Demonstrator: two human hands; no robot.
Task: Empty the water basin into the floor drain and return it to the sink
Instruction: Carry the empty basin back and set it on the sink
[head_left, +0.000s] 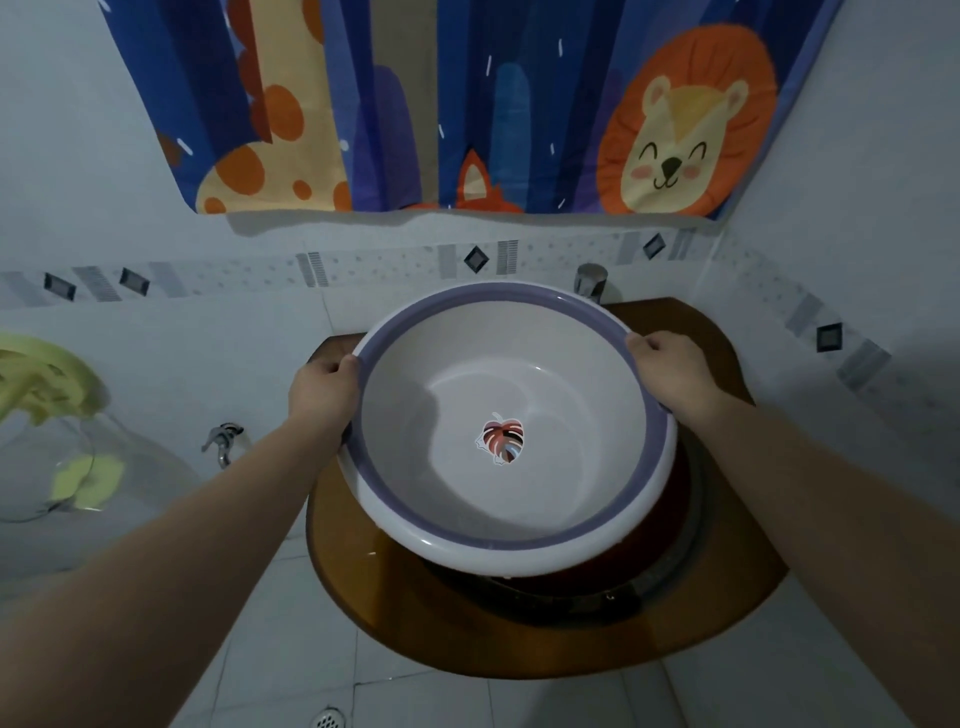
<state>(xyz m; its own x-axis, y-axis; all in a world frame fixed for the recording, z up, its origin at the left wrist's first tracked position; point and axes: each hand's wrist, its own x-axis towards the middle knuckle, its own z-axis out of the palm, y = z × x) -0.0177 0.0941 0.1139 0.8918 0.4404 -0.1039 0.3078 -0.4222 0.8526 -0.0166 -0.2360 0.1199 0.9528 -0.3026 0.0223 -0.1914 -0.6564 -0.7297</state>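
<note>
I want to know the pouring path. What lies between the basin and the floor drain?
Head view: the brown counter edge below the basin, then bare floor tiles to the drain.

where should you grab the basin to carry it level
By the rim, one hand on each opposite side, as now: left hand on the left edge, right hand on the right. The basin is wide, round and has no handles, and its rolled purple rim gives fingers a lip to hook over.
</note>
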